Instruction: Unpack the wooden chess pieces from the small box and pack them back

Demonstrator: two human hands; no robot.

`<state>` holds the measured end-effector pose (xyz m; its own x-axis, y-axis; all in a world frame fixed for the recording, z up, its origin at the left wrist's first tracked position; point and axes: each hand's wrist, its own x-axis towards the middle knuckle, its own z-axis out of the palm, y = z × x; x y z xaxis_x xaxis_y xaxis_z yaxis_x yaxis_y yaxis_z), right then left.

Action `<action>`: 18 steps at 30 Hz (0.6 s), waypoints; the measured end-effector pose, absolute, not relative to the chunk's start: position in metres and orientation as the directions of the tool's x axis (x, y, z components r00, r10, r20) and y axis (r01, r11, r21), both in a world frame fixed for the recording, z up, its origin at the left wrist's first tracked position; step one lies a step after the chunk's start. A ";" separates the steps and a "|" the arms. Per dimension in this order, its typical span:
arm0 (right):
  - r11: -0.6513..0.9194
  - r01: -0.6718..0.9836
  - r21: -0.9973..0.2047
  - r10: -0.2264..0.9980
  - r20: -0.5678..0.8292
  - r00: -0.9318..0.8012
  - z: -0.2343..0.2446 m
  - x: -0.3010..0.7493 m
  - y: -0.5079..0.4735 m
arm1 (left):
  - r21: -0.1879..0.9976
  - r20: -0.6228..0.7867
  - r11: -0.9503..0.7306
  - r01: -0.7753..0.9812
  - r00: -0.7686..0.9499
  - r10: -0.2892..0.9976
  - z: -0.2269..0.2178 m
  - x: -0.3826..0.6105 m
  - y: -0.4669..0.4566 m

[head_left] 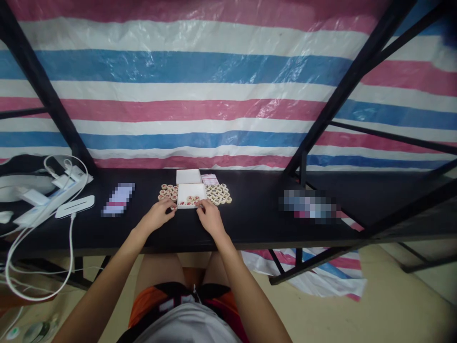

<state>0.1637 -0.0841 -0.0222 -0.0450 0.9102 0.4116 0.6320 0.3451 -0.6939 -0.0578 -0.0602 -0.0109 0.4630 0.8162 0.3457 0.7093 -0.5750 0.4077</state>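
Note:
A shallow white box (192, 190) stands on the dark desk with several round Chinese chess pieces (193, 199) with red marks inside it. My left hand (160, 214) is beside its front left corner, thumb and fingers closed on a small xiangqi piece (173, 207). My right hand (210, 216) has its fingers bent over the box's front right corner, with the fingertips partly hidden. More red-marked pieces (167, 191) lie left of the box, behind my left hand. Dark-marked pieces (218, 194) are grouped to its right.
Behind the box are a white lid (188, 176) and a pinkish printed card (210, 179). A blurred phone-like item (119, 199) lies left, near a power strip (53, 197) with white cables. Another blurred item (310, 205) is at right. Black metal bars (332, 90) frame the desk.

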 end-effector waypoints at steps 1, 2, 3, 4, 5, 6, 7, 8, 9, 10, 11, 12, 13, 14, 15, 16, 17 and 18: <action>0.345 0.633 -0.693 0.910 0.411 -0.045 -0.023 0.164 -0.084 | 0.405 0.349 -0.579 0.707 0.466 0.813 -0.012 -0.058 -0.061; 0.344 0.634 -0.693 0.911 0.410 -0.046 -0.023 0.164 -0.084 | 0.403 0.350 -0.581 0.707 0.467 0.812 -0.012 -0.058 -0.061; 0.343 0.633 -0.694 0.911 0.409 -0.046 -0.023 0.164 -0.084 | 0.399 0.348 -0.582 0.708 0.470 0.811 -0.013 -0.058 -0.061; 0.343 0.632 -0.695 0.912 0.408 -0.047 -0.023 0.164 -0.083 | 0.394 0.346 -0.581 0.712 0.471 0.812 -0.013 -0.058 -0.061; 0.344 0.631 -0.696 0.912 0.407 -0.048 -0.023 0.164 -0.083 | 0.386 0.346 -0.578 0.719 0.468 0.813 -0.013 -0.058 -0.061; 0.344 0.629 -0.697 0.912 0.407 -0.048 -0.023 0.164 -0.083 | 0.376 0.351 -0.571 0.730 0.457 0.817 -0.013 -0.057 -0.061; 0.344 0.628 -0.698 0.912 0.406 -0.048 -0.023 0.164 -0.083 | 0.364 0.360 -0.562 0.743 0.444 0.821 -0.012 -0.057 -0.061; 0.345 0.627 -0.698 0.912 0.407 -0.048 -0.023 0.164 -0.083 | 0.350 0.371 -0.553 0.756 0.430 0.823 -0.012 -0.057 -0.061; 0.346 0.626 -0.699 0.912 0.407 -0.049 -0.023 0.164 -0.083 | 0.336 0.378 -0.545 0.768 0.420 0.825 -0.012 -0.056 -0.062; 0.347 0.624 -0.700 0.912 0.408 -0.049 -0.023 0.164 -0.083 | 0.321 0.381 -0.540 0.778 0.416 0.826 -0.012 -0.056 -0.062; 0.348 0.623 -0.701 0.911 0.409 -0.049 -0.022 0.164 -0.083 | 0.306 0.377 -0.537 0.786 0.418 0.827 -0.011 -0.056 -0.062; 0.348 0.622 -0.702 0.911 0.409 -0.049 -0.022 0.164 -0.083 | 0.291 0.371 -0.536 0.793 0.423 0.827 -0.012 -0.056 -0.062; 0.348 0.621 -0.703 0.912 0.408 -0.049 -0.022 0.164 -0.084 | 0.276 0.365 -0.536 0.798 0.429 0.826 -0.012 -0.056 -0.062; 0.347 0.619 -0.704 0.912 0.407 -0.049 -0.022 0.164 -0.084 | 0.262 0.360 -0.537 0.802 0.435 0.825 -0.012 -0.057 -0.062; 0.347 0.618 -0.706 0.912 0.406 -0.049 -0.022 0.164 -0.084 | 0.249 0.359 -0.538 0.805 0.439 0.824 -0.013 -0.057 -0.062; 0.348 0.616 -0.707 0.912 0.407 -0.048 -0.022 0.164 -0.084 | 0.238 0.362 -0.539 0.808 0.441 0.821 -0.013 -0.058 -0.062; 0.349 0.613 -0.709 0.912 0.408 -0.048 -0.022 0.164 -0.084 | 0.227 0.368 -0.540 0.810 0.442 0.818 -0.014 -0.058 -0.062; 0.350 0.611 -0.710 0.912 0.408 -0.047 -0.023 0.164 -0.084 | 0.219 0.380 -0.539 0.813 0.438 0.815 -0.014 -0.058 -0.062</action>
